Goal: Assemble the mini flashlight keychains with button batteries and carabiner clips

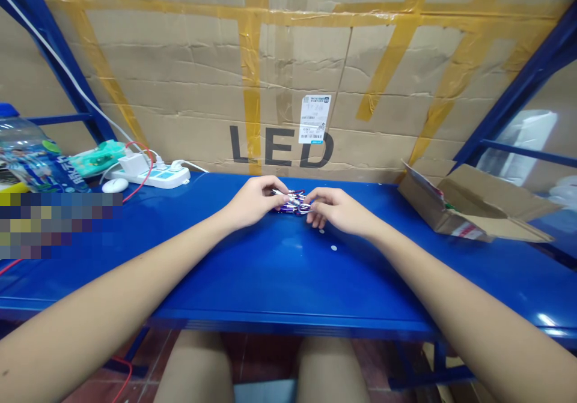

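Near the back middle of the blue table (288,271) lies a small heap of shiny purple, silver and red metallic pieces (295,202). They look slim and some are looped, but their kind is too small to make out. My left hand (258,201) is at the heap's left end, thumb and fingers closed in a pinch on a silver piece. From the right, my right hand (336,209) reaches in with curled fingers, its thumb and forefinger closed on the heap's right end. Parts of the pieces are hidden behind my fingers.
A taped cardboard sheet (189,90) marked LED stands behind the table. At left are a white power strip (169,176), a white mouse-like object (115,185), a green packet (97,158) and a large bottle (33,157). An opened cardboard box (469,202) sits at right.
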Tool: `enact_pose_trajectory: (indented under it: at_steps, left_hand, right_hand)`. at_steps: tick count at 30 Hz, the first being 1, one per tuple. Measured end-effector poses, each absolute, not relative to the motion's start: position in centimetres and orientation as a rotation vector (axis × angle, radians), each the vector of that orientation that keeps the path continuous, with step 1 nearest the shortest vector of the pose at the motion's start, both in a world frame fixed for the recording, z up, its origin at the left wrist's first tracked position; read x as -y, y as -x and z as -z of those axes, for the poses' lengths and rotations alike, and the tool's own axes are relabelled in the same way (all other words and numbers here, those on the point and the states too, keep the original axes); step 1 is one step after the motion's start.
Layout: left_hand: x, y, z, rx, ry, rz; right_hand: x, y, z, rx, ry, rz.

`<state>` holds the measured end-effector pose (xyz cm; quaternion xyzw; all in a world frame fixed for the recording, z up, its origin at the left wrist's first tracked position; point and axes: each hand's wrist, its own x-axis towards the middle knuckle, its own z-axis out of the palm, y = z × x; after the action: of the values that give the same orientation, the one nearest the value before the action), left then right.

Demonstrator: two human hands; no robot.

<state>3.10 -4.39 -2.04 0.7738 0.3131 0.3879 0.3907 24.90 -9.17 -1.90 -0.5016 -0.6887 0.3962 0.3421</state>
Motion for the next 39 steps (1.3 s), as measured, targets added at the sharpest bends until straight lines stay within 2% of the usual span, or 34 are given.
enact_pose_trajectory:
  at_steps: [7, 17, 21, 39]
  left_hand:
    - [5.4, -4.0, 1.9, -0.72, -1.789, -0.997]
    - [5.8, -4.6, 2.4, -0.684, -1.712, -1.006]
    - [5.3, -4.1, 1.9, -0.643, -1.538, -1.078]
    - [4.7, -3.5, 2.0, -0.474, -1.349, -0.857]
  right_hand:
    - [10.3, -24.1, 1.3, 2.076, 1.112, -0.924]
    - [9.7, -23.8, 2.6, 1.781, 0.947, -1.311]
    - [9.6, -23.9, 2.6, 1.815, 1.038, -1.164]
    - [10.8, -23.8, 1.4, 2.0, 1.243, -0.812]
